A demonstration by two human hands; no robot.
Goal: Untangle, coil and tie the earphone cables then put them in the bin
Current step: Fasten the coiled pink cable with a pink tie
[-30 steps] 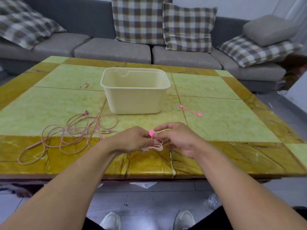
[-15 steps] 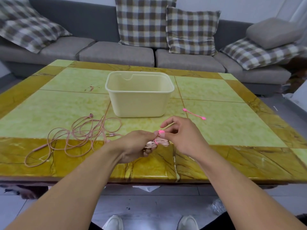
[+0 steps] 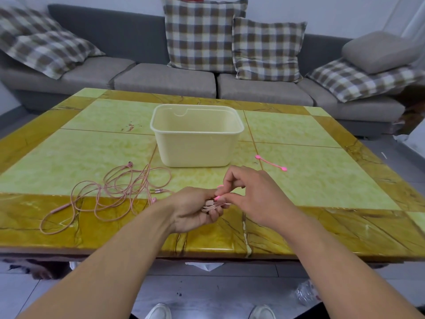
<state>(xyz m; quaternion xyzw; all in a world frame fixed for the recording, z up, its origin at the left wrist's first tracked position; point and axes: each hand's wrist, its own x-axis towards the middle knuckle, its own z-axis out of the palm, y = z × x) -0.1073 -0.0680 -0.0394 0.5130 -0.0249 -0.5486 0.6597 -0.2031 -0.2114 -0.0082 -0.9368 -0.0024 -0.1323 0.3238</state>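
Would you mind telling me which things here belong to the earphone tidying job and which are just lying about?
Part of the job:
- coiled cable, held in the left hand
- pink tie, pinched by the right hand
- loose cable on the table
- spare tie
- bin

Just lying about:
- sofa
- checked cushions
- grey cushion

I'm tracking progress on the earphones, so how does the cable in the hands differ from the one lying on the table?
The held cable is wound into a tight small bundle; the loose cable sprawls in wide tangled loops. The left hand grips the held cable while the right hand pinches a pink tie at it; the loose cable lies untouched with no tie. Both are pale pink, and neither is in the bin.
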